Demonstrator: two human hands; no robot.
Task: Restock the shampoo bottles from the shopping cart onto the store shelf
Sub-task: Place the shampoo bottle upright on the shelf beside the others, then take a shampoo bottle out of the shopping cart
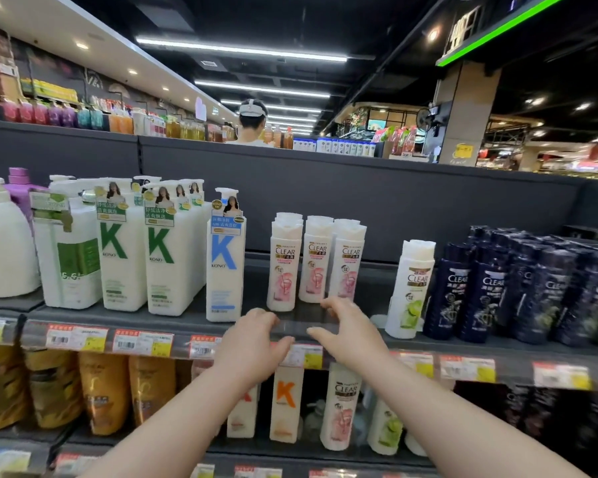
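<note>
The pink Clear shampoo bottles [285,267] stand upright in three short rows on the upper shelf [183,320], between a blue Kono pump bottle [225,260] and a lone green Clear bottle [411,291]. The right hand [349,334] and left hand [252,343] hover at the shelf lip just before them, fingers loosely curled, grasping nothing. A fingertip knocking these tall, narrow bottles would likely topple one into its neighbours.

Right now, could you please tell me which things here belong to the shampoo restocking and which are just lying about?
Job: pink Clear shampoo bottles; shelf; left hand and right hand at its front edge. Cart not in view.
Just about: Kono pump bottles; green Clear bottle; dark blue Clear bottles; price tags.
</note>
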